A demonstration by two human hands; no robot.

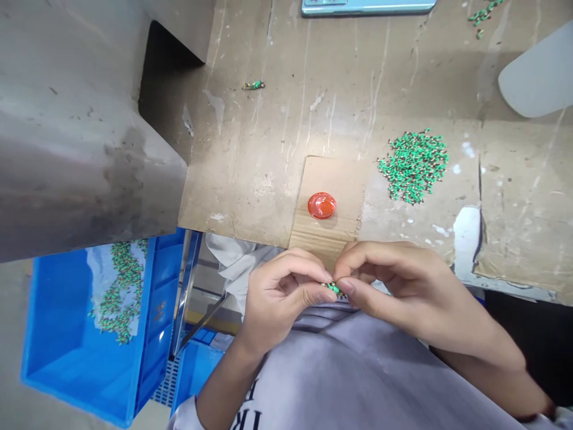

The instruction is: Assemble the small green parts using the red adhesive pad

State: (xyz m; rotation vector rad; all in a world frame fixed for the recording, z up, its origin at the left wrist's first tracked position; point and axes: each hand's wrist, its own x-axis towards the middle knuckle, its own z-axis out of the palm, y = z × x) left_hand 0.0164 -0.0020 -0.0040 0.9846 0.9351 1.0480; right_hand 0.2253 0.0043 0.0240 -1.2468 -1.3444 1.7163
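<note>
Two hands are together just on the person's side of the orange-red dish (pixel 322 205), which serves here as the landmark. Thumb and forefinger of the left hand (pixel 278 298) and of the right hand (pixel 409 289) are clamped on a small green workpiece (pixel 333 288) between them; whether it is one part or several cannot be told, as the fingertips cover much of it. The dish sits on a flat cardboard strip (pixel 332 172) laid on the table (pixel 264 173).

To the right of the dish and a little beyond it lies a heap of green parts (pixel 414 167) with brownish ends. Farther off, beyond the dish and to its left, is a small green bit (pixel 254 85). Straight beyond the dish, well apart from it, a light-blue phone (pixel 369 7) is cut by the edge of view. Far right of the dish and beyond it are a white rounded object (pixel 539 71) and a few loose green parts (pixel 483 15).

Left of the dish stands a grey metal housing (pixel 80 125); left and nearer the person, below table height, a blue crate (pixel 76 364) holds more green parts (pixel 120 286) on a pale sheet (pixel 99 269).
</note>
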